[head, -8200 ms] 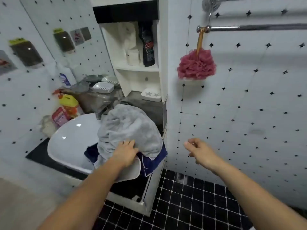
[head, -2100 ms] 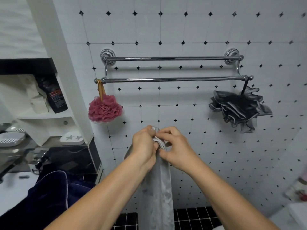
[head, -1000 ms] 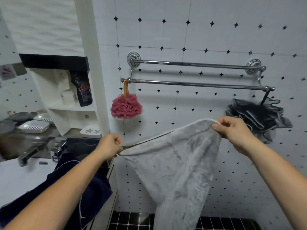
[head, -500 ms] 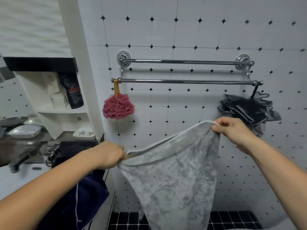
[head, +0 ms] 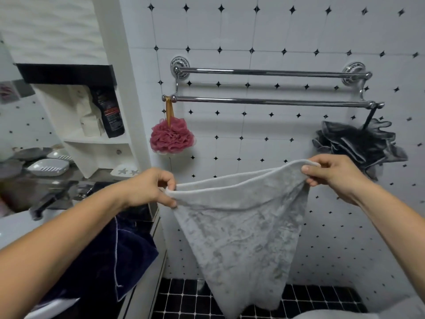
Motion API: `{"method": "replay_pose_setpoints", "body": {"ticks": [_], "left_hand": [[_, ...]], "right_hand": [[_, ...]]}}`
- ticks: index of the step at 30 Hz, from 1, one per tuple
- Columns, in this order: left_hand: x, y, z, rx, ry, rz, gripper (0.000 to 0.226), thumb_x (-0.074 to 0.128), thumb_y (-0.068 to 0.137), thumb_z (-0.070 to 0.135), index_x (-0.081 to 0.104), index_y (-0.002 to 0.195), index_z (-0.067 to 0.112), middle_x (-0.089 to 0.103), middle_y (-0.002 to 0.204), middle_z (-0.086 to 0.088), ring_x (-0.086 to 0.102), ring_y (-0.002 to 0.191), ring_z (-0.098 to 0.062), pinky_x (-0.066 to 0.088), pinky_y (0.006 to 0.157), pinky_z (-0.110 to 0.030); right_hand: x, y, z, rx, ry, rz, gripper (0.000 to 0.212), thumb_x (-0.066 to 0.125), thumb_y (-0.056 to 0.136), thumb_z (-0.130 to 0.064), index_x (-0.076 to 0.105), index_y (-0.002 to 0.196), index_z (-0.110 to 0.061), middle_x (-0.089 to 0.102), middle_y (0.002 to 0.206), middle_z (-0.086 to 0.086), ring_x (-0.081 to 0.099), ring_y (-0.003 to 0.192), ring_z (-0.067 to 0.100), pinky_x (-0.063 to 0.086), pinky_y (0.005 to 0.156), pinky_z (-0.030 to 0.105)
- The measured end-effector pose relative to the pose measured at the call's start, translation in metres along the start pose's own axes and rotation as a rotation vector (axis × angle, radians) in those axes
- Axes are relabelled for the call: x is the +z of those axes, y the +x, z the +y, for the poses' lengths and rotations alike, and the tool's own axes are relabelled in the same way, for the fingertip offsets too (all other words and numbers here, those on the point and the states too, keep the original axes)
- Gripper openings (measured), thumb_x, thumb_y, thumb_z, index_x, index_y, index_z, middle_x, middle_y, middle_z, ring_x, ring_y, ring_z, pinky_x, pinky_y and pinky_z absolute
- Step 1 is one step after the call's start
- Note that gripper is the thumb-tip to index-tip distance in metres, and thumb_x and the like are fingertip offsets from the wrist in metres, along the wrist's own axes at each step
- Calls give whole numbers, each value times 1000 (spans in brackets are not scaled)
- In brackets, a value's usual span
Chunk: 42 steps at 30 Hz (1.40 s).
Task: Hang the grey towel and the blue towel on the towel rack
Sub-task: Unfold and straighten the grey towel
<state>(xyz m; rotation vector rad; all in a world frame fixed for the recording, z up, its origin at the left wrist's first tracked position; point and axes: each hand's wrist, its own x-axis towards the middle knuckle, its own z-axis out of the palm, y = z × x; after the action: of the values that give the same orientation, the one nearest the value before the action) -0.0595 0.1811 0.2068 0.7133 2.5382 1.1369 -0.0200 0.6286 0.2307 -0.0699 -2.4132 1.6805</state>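
Grey towel [head: 239, 226] top edge pinched between left hand [head: 147, 188], right hand [head: 333, 176] fingers.

Blue towel [head: 128, 256] partly behind left forearm

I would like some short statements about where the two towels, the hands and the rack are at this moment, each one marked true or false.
1. Both hands hold the grey towel by its top edge. True: the left hand and the right hand each pinch one end.
2. The grey towel already hangs over the towel rack. False: it is held below the rack, and both bars are bare of towels.
3. The blue towel lies at the lower left by the sink. True.
4. A pink bath sponge hangs from the right end of the rack. False: it hangs from the left end; a dark grey sponge hangs on the right.
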Motion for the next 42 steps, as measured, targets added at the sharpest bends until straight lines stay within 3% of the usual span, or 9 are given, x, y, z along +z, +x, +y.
{"method": "replay_pose_setpoints", "body": {"ticks": [7,12,20,27,30,32,36,39,42], "left_hand": [[-1,4,2,182,845,-5,25,53,71,6,51,70,31,57,76,10,55,73,-13,48,66,-32],[17,0,-9,132,1150,-276,34,45,81,56,59,93,28,59,87,7,55,87,-14,49,74,-35],[-20,27,17,-15,549,612,23,70,86,27,70,72,8,64,64,-10,61,66,-31,45,63,-33],[-29,40,49,115,59,1001,10,70,81,10,75,89,13,68,73,-4,64,54,-2,47,51,-8],[-12,35,40,59,394,391,8,79,77,15,72,79,19,69,74,2,63,67,-7,46,60,-13],[-8,30,23,-17,640,55,7,79,76,10,75,81,13,72,76,-3,66,70,-17,47,63,-24],[-21,35,17,-100,-34,716,10,79,75,4,74,77,13,71,73,-8,68,69,-20,57,68,-30],[-14,32,24,-153,-150,156,13,84,62,7,74,68,13,71,63,-2,67,59,-11,55,56,-18],[-13,24,26,-183,73,-87,11,83,67,7,73,71,9,71,62,-5,65,55,-9,52,54,-22]], "right_hand": [[10,6,1,125,17,11,4,63,88,3,62,84,3,65,63,15,69,50,13,58,50,20],[25,6,3,67,38,-44,7,60,88,7,61,85,1,65,68,20,70,53,14,58,55,18],[20,17,-1,-39,-423,-128,10,72,80,3,71,87,-4,72,73,16,70,63,18,58,73,28],[31,15,-5,-179,34,102,13,67,83,4,66,74,-7,69,64,10,68,56,12,58,63,22],[38,-4,17,111,-234,-542,2,71,80,2,71,81,0,75,72,17,73,64,18,58,62,21],[37,0,29,192,-173,-417,3,69,82,5,71,82,2,72,76,25,73,62,18,59,62,21],[54,2,37,184,52,-10,9,69,80,7,64,77,1,66,64,17,69,52,17,58,54,18],[61,-10,20,265,99,-627,10,74,70,-1,68,77,2,70,62,15,71,58,23,57,55,22],[57,7,11,192,3,-344,10,73,70,5,66,77,2,69,52,7,66,51,18,57,52,20]]}}
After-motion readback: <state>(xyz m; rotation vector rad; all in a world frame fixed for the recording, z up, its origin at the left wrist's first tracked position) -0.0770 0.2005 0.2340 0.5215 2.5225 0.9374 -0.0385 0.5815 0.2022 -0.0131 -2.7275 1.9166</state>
